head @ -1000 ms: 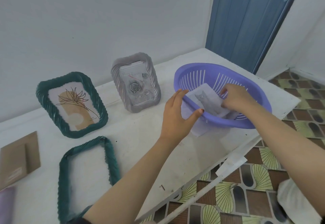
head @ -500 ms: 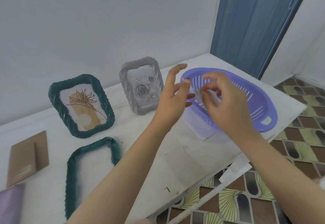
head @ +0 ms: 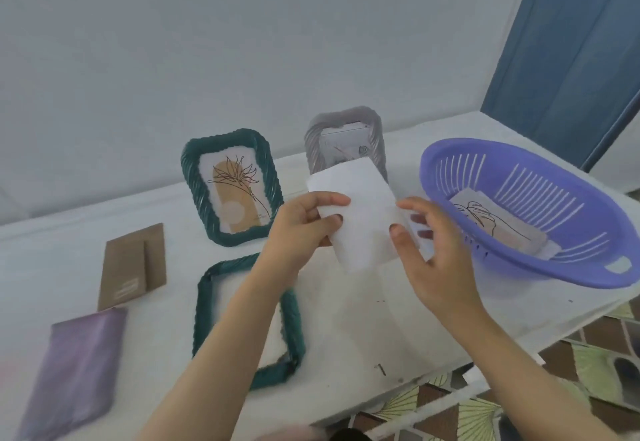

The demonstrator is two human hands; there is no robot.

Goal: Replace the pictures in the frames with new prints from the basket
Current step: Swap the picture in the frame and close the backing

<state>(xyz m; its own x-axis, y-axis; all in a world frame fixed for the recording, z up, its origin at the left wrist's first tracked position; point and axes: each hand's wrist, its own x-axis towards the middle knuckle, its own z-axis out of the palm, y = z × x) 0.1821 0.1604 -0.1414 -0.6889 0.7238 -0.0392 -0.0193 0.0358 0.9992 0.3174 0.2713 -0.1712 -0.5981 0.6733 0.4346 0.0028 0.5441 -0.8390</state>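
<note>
White table (head: 346,323), print (head: 360,212) between both hands

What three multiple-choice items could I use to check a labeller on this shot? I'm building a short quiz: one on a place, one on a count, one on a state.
1. Where does the purple basket sit?
A. at the table's right end
B. on the floor
C. between the two green frames

2. How many green frames are in view?
A. one
B. two
C. four

3. What state is the white print in?
A. lying in the basket
B. held in the air by both hands
C. fitted in the grey frame

Key: 1 A, it rests on the table by the right edge. 2 B, the upright green frame and the flat empty green frame. 3 B, the left hand and right hand pinch its sides.
</note>
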